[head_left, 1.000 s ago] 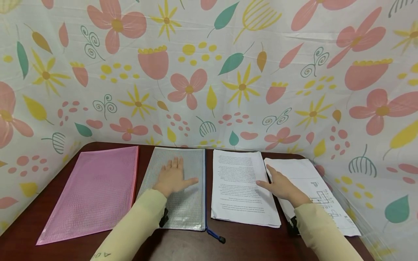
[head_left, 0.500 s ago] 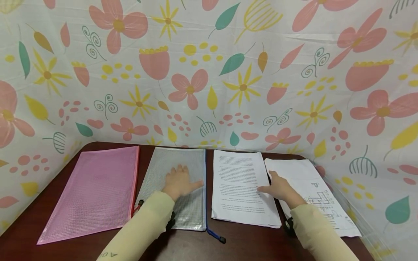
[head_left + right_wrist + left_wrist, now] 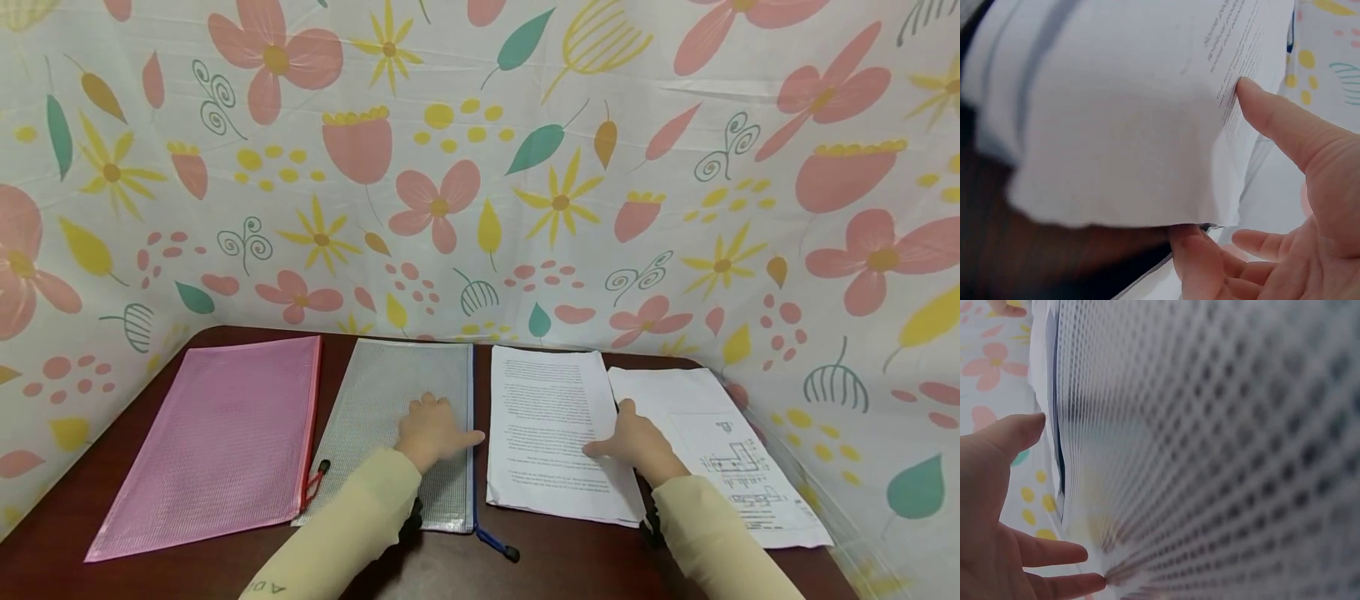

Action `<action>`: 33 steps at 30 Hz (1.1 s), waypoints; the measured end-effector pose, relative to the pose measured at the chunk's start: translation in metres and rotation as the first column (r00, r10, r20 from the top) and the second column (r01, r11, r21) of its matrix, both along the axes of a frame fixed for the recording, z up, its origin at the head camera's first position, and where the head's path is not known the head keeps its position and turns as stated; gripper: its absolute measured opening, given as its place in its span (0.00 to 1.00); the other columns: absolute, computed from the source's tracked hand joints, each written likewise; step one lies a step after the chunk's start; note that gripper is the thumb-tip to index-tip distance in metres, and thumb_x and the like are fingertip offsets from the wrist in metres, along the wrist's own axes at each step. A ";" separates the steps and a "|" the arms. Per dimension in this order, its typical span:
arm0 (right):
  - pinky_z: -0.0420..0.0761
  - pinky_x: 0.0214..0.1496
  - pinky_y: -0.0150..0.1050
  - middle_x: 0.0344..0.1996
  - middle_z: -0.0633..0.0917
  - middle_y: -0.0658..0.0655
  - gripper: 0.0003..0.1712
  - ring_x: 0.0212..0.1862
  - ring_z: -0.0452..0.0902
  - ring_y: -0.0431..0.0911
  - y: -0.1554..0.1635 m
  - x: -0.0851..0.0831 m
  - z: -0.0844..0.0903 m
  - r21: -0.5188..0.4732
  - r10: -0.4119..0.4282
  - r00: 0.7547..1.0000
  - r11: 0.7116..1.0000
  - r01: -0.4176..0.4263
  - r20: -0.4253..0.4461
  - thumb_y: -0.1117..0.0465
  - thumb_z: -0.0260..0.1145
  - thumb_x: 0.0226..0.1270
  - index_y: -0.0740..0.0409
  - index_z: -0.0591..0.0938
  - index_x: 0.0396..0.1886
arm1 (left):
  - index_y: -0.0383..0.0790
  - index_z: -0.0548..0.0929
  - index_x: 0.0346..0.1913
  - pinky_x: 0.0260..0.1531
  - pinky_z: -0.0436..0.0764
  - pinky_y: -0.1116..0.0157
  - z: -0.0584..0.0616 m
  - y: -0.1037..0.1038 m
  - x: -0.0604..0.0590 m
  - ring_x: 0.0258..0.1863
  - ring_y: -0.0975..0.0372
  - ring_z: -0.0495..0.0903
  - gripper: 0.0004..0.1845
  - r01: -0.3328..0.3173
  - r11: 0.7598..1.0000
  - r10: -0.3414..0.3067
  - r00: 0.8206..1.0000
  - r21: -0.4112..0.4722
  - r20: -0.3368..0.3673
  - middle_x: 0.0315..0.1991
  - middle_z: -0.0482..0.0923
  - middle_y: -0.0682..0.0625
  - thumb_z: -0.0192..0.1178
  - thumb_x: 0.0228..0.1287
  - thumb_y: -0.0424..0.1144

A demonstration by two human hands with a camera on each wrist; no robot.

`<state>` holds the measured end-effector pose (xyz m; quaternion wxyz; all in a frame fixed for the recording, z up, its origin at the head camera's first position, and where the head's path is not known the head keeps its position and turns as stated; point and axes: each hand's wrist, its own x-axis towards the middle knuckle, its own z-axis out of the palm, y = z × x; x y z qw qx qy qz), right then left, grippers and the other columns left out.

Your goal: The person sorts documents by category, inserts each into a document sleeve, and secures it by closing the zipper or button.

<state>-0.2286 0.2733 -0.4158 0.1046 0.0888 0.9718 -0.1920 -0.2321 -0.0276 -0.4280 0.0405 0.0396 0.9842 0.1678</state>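
My left hand (image 3: pixel 433 433) is over a clear mesh zip pouch (image 3: pixel 390 375) with a blue zip edge. Its thumb points past that edge, and its fingers are spread in the left wrist view. A stack of printed paper (image 3: pixel 540 417) lies right of the pouch. My right hand (image 3: pixel 637 442) is at the stack's right edge. Seen from the right wrist, the thumb (image 3: pixel 1260 103) is over the printed page while another fingertip (image 3: pixel 1188 236) meets the paper's edge. Whether the thumb presses the page is unclear.
A pink mesh zip pouch (image 3: pixel 217 442) lies at the left, its red pull beside the clear pouch. Sheets with line drawings (image 3: pixel 697 400) lie at the right, partly behind my right hand. A floral curtain (image 3: pixel 480 167) rises behind the dark table (image 3: pixel 555 558).
My left hand has moved right and nearer me across the clear pouch. The right hand has shifted slightly left and nearer me along the stack's edge. The paper and pouches stay put.
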 end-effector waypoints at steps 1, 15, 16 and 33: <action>0.77 0.47 0.55 0.51 0.73 0.81 0.64 0.48 0.76 0.66 -0.001 0.000 0.000 0.007 -0.003 1.000 1.000 0.003 0.002 0.46 0.77 0.44 0.79 0.49 0.65 | 0.30 0.78 0.52 0.40 0.78 0.48 -0.001 0.001 0.000 0.50 0.44 0.70 0.44 0.002 1.000 -0.002 1.000 -0.001 0.001 0.52 0.71 0.35 0.62 0.47 0.69; 0.83 0.32 0.43 0.44 0.78 0.76 0.36 0.36 0.81 0.54 0.012 -0.002 -0.001 -0.294 -0.070 0.997 0.953 0.072 0.015 0.63 0.63 0.55 0.82 0.62 0.59 | 0.35 0.81 0.33 0.28 0.77 0.51 -0.005 0.004 0.000 0.45 0.45 0.70 0.25 0.014 0.999 -0.015 1.000 0.045 0.019 0.46 0.72 0.36 0.63 0.51 0.58; 0.83 0.30 0.41 0.42 0.79 0.73 0.32 0.33 0.81 0.50 0.015 0.000 -0.001 -0.363 -0.066 0.998 0.929 0.070 0.024 0.64 0.61 0.58 0.81 0.65 0.58 | 0.35 0.81 0.32 0.29 0.77 0.51 -0.005 0.003 0.000 0.45 0.45 0.70 0.24 0.017 0.998 -0.018 1.000 0.058 0.014 0.46 0.72 0.36 0.63 0.51 0.57; 0.82 0.33 0.40 0.49 0.79 0.73 0.31 0.35 0.83 0.46 0.012 0.023 -0.010 -0.669 -0.027 0.998 0.743 -0.018 -0.056 0.66 0.51 0.71 0.75 0.55 0.69 | 0.44 0.78 0.19 0.27 0.73 0.56 -0.007 -0.004 0.009 0.40 0.48 0.72 0.12 0.032 0.986 -0.023 0.998 0.161 -0.060 0.31 0.75 0.47 0.62 0.54 0.44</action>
